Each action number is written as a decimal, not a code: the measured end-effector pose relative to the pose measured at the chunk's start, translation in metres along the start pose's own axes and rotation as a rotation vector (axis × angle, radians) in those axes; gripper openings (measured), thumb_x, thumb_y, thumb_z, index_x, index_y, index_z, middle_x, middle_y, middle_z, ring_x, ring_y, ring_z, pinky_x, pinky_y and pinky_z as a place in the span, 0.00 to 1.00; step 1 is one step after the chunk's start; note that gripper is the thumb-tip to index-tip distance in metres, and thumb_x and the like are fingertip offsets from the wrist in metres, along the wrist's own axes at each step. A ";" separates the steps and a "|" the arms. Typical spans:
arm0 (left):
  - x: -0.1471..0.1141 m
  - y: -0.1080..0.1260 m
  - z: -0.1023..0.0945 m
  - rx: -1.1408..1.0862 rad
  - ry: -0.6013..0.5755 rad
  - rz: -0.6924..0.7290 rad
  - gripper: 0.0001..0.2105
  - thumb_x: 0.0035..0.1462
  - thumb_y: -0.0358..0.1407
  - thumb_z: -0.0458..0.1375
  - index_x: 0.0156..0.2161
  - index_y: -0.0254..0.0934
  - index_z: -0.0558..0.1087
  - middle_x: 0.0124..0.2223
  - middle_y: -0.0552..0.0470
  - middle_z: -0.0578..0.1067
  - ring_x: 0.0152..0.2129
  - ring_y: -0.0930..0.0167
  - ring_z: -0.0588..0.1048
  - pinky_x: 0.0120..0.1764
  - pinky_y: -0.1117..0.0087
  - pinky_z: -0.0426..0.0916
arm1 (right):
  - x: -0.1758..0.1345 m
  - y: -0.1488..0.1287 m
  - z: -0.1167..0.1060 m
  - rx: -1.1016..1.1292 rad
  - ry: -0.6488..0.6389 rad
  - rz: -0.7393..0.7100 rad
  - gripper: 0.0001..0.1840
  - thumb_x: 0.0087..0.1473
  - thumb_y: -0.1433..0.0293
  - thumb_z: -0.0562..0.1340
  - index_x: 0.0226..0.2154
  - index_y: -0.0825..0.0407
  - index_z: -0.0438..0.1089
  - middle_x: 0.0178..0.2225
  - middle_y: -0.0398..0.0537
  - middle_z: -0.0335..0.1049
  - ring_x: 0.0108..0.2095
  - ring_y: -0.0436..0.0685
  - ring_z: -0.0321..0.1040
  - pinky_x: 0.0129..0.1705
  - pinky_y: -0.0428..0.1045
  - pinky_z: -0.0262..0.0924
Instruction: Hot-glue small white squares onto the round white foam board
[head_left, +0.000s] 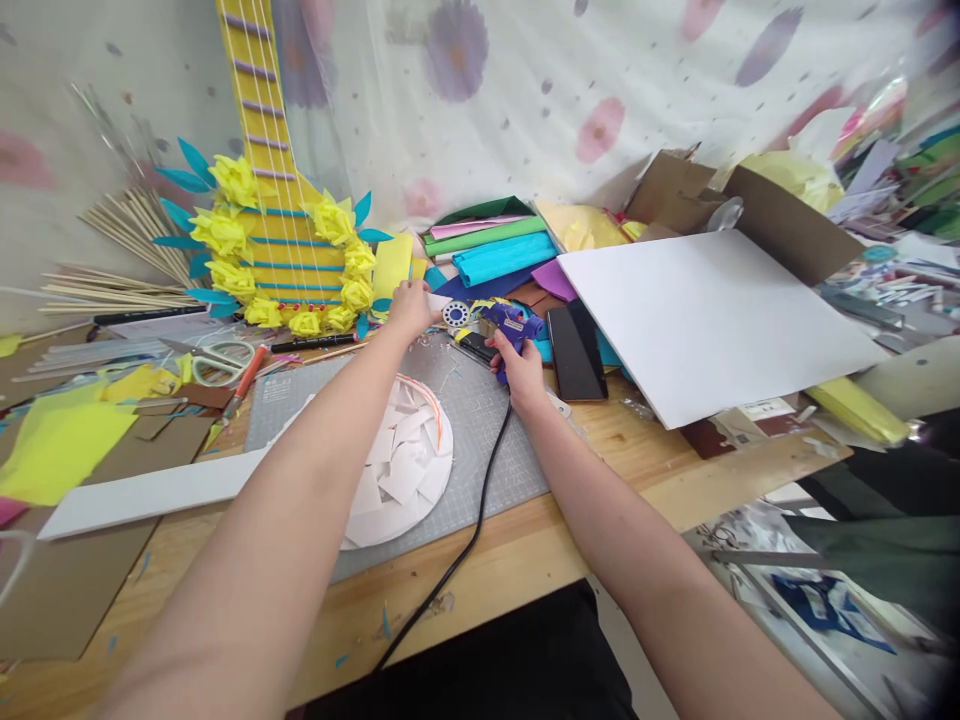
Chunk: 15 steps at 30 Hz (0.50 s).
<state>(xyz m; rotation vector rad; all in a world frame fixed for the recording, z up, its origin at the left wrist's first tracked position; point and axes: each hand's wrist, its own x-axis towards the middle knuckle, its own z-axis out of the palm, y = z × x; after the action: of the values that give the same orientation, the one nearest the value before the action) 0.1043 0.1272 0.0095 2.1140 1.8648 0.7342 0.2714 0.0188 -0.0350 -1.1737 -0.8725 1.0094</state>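
Observation:
My right hand point(523, 366) is closed round the handle of a blue hot glue gun point(513, 320), its black cord point(480, 515) trailing down over the table's front edge. Between the fingers of my left hand point(410, 308) is a small white piece of paper point(438, 302), close to the nozzle end of the gun. Below my hands lies a round white board point(441, 470) covered in overlapping white paper pieces, with an orange line along its upper edge. My left forearm hides part of it. A long white strip point(150, 492) extends leftward from behind that forearm.
A grey cutting mat point(517, 470) lies under the round board. Behind stands a yellow guitar model point(289, 235) with paper flowers. Scissors point(217, 362) and an orange-handled cutter point(250, 372) lie left; a black phone point(576, 350) and a large white board point(720, 320) right.

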 end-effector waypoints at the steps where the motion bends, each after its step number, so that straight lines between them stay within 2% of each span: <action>1: -0.005 -0.001 -0.005 -0.079 0.039 -0.042 0.24 0.44 0.33 0.66 0.48 0.33 0.70 0.53 0.38 0.69 0.54 0.57 0.67 0.56 0.61 0.60 | 0.000 -0.001 0.000 0.000 -0.014 -0.004 0.21 0.42 0.52 0.64 0.31 0.49 0.62 0.33 0.43 0.73 0.20 0.44 0.59 0.22 0.44 0.57; 4: -0.025 -0.009 -0.028 -0.442 0.090 -0.189 0.19 0.44 0.34 0.66 0.44 0.33 0.71 0.48 0.42 0.73 0.48 0.62 0.72 0.53 0.61 0.64 | -0.001 -0.003 0.000 0.021 -0.062 0.013 0.22 0.41 0.51 0.64 0.32 0.49 0.62 0.33 0.42 0.73 0.20 0.44 0.60 0.22 0.43 0.57; 7: -0.057 -0.025 -0.059 -0.937 0.020 -0.272 0.10 0.50 0.35 0.63 0.36 0.32 0.72 0.40 0.46 0.76 0.41 0.68 0.75 0.50 0.64 0.68 | -0.005 -0.005 0.002 0.080 -0.109 0.068 0.24 0.37 0.53 0.68 0.32 0.49 0.62 0.31 0.40 0.73 0.20 0.45 0.60 0.22 0.43 0.58; 9: -0.084 -0.034 -0.077 -1.154 -0.035 -0.315 0.07 0.53 0.36 0.62 0.34 0.33 0.72 0.36 0.47 0.76 0.39 0.70 0.76 0.49 0.65 0.69 | -0.008 -0.007 0.003 0.103 -0.176 0.106 0.25 0.36 0.53 0.70 0.32 0.49 0.63 0.30 0.40 0.73 0.20 0.45 0.61 0.21 0.43 0.58; 12: -0.122 -0.043 -0.093 -1.266 -0.002 -0.381 0.07 0.56 0.37 0.60 0.34 0.34 0.73 0.36 0.47 0.77 0.40 0.70 0.76 0.49 0.66 0.71 | -0.015 -0.010 0.004 0.079 -0.321 0.122 0.25 0.37 0.49 0.69 0.29 0.50 0.65 0.29 0.43 0.73 0.21 0.45 0.60 0.21 0.44 0.58; 15: -0.148 -0.045 -0.093 -1.296 0.013 -0.434 0.08 0.57 0.39 0.60 0.34 0.35 0.74 0.37 0.46 0.78 0.41 0.69 0.77 0.51 0.65 0.71 | -0.022 -0.014 0.004 0.013 -0.468 0.113 0.26 0.37 0.46 0.68 0.26 0.51 0.66 0.28 0.45 0.72 0.20 0.45 0.59 0.21 0.44 0.57</action>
<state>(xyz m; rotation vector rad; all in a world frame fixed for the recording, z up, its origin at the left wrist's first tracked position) 0.0089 -0.0241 0.0347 0.8503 1.1488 1.3078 0.2626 -0.0023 -0.0216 -0.9977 -1.1710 1.4119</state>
